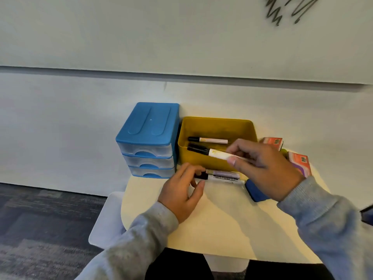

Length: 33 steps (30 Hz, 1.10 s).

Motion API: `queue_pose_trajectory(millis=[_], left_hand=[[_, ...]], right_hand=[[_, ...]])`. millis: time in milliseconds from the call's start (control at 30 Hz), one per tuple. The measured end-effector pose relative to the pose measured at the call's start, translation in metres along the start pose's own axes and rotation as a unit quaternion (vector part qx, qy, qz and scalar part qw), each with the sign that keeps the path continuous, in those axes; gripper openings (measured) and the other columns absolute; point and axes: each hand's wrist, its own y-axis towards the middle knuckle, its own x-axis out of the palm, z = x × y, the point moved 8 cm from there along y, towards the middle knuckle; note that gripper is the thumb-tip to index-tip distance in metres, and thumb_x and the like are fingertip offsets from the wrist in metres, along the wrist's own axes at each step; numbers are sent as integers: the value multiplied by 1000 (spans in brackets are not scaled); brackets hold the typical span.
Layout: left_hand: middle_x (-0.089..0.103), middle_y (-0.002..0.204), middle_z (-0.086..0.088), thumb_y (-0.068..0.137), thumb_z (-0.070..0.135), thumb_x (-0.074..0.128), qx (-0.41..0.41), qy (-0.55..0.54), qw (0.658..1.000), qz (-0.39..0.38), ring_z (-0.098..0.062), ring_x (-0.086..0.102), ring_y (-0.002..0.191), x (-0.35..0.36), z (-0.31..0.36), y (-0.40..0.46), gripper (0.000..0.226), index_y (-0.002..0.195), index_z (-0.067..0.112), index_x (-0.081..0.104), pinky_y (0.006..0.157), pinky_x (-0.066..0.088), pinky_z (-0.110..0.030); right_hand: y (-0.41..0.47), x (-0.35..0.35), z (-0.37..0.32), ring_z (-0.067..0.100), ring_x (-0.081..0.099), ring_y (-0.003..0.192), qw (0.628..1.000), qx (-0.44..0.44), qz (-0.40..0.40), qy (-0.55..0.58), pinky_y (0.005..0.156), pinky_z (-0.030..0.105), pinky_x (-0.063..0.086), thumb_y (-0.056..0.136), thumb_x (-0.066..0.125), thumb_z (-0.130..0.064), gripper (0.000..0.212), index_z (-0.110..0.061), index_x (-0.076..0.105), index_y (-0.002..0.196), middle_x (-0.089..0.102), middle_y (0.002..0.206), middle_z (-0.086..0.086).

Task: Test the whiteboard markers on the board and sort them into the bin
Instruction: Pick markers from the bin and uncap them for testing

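Fingers [198,170] of the left hand [181,190] are curled at the black cap end of two markers [224,176] that lie side by side on the cream table [212,229], in the middle of the frame; the fingertips touch the caps, but I cannot tell if they really grip them. At the left of center stands a blue drawer unit [149,138] with three clear drawers, all closed, and it is just beside the yellow bin [201,160]. Inside the bin one marker [207,140] with a black cap lies flat near the back wall. Above the front edge of the bin the right hand [262,168] pinches another marker [205,152] by its white body, between thumb and curled fingers, with the black cap pointing left and a little tilted. Under this hand, on the table, a blue eraser [256,194] is partly hidden. At the right of the bin two red and white boxes [298,161] rest near the table edge. In the upper right of the frame dark scribbles [290,9] are on the whiteboard [181,37]. Both arms wear grey sleeves [323,219].
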Motion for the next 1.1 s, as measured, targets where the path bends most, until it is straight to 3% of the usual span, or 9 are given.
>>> queue_pose_trajectory(millis=[133, 200, 367, 533, 633, 733, 867, 1000, 1100], left_hand=[[59, 109, 17, 92, 33, 55, -64, -233, 961, 132, -21, 64, 86, -29, 19, -2, 43, 130, 44, 38, 75, 57, -28], [59, 108, 16, 93, 31, 55, -49, -253, 956, 141, -23, 64, 85, -39, 36, 4, 47, 136, 39, 39, 75, 57, -27], [60, 108, 18, 100, 28, 55, 39, -88, 994, 56, -1, 58, 102, -50, 61, 28, 22, 120, 35, 56, 80, 47, -8], [59, 84, 15, 102, 40, 45, 71, 1, 989, -130, -6, 58, 76, -37, 78, 47, 18, 106, 27, 57, 65, 47, -22], [60, 82, 6, 103, 41, 39, 84, 63, 960, -258, -12, 57, 71, -30, 90, 57, 22, 102, 25, 54, 67, 53, -35], [59, 87, 7, 103, 43, 36, 118, 118, 938, -304, -11, 57, 74, -35, 97, 59, 22, 105, 26, 51, 68, 51, -26], [53, 90, 13, 100, 52, 26, 150, 189, 921, -307, -6, 51, 74, -39, 93, 47, 23, 102, 33, 40, 65, 45, -20], [48, 86, 15, 93, 58, 12, 177, 222, 916, -283, -6, 51, 71, -43, 95, 45, 30, 100, 36, 32, 62, 43, -19], [40, 73, 18, 93, 59, 15, 192, 220, 914, -282, -4, 45, 62, -56, 101, 49, 29, 97, 37, 34, 54, 28, -14]], right_hand=[[-13, -9, 4, 9, 60, 77, 992, 29, 46, 116, 69, 22, 49, 91, 68, -20, 8, -20, 76, 91, 68, 79, -6], [-14, -14, 2, 5, 59, 71, 986, 42, 61, 151, 64, 16, 49, 89, 70, -15, 7, -15, 77, 90, 67, 73, -10], [-14, -27, 7, 13, 60, 62, 954, 56, 109, 272, 54, 24, 48, 78, 74, -22, 22, -3, 76, 89, 66, 68, 4], [-17, -26, 16, 15, 53, 58, 899, 97, 138, 405, 51, 24, 43, 73, 76, -24, 28, -1, 73, 88, 59, 63, 9], [-15, -30, 4, 17, 56, 61, 942, 64, 101, 313, 52, 24, 46, 76, 77, -17, 22, 2, 75, 88, 63, 66, 11], [-17, -38, -12, 22, 62, 68, 966, 33, 56, 249, 56, 26, 52, 75, 79, -15, 17, -5, 79, 88, 70, 76, 15], [-22, -28, -22, 3, 63, 76, 999, 1, -35, 28, 63, 15, 47, 84, 77, -23, 8, -26, 79, 91, 70, 76, -15], [-21, 0, -21, 8, 58, 78, 978, -54, -43, -198, 65, 36, 52, 96, 45, -56, 30, -35, 65, 103, 64, 87, -16], [-25, 7, -29, 9, 54, 64, 959, -127, 24, -253, 51, 37, 51, 100, 34, -59, 36, -32, 58, 100, 61, 79, -14]])
